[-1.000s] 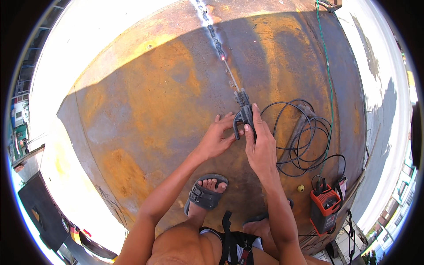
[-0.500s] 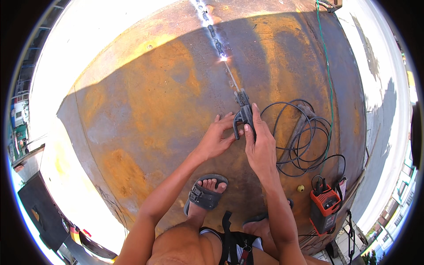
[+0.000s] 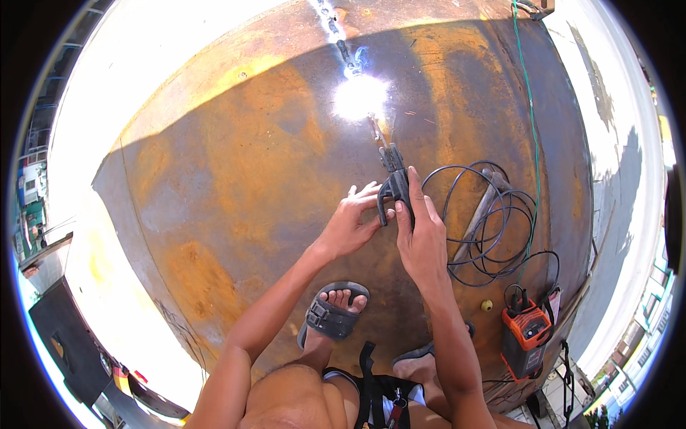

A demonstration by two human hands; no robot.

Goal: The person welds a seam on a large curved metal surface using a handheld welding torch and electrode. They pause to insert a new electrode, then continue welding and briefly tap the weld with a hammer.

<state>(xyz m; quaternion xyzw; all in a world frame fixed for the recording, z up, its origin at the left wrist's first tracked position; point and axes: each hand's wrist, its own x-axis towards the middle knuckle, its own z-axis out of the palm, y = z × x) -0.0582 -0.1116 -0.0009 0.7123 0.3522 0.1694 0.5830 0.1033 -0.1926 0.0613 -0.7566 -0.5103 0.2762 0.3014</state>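
My right hand (image 3: 421, 232) is wrapped round a black welding electrode holder (image 3: 397, 187). Against the holder's lever, on its left side, my left hand (image 3: 351, 220) steadies it with thumb and fingers. A thin welding rod (image 3: 382, 136) runs from the holder's jaws up to a bright white arc (image 3: 361, 98), whose glare hides the rod's tip. Beyond the arc, a dark, lumpy weld bead (image 3: 333, 27) follows a line across the rusty steel plate (image 3: 236, 179).
Right of my hands lies a coil of black cable (image 3: 500, 247) with a hammer (image 3: 477, 223) among its loops. An orange and black welding machine (image 3: 525, 336) stands near the plate's right edge, by a small yellow round object (image 3: 486, 305). A green cord (image 3: 530, 121) runs along the right. My sandalled foot (image 3: 337, 309) rests below.
The arc has flared from a small spark to a large white glow, with a few sparks and bluish smoke around it. My hands and the holder have hardly moved.
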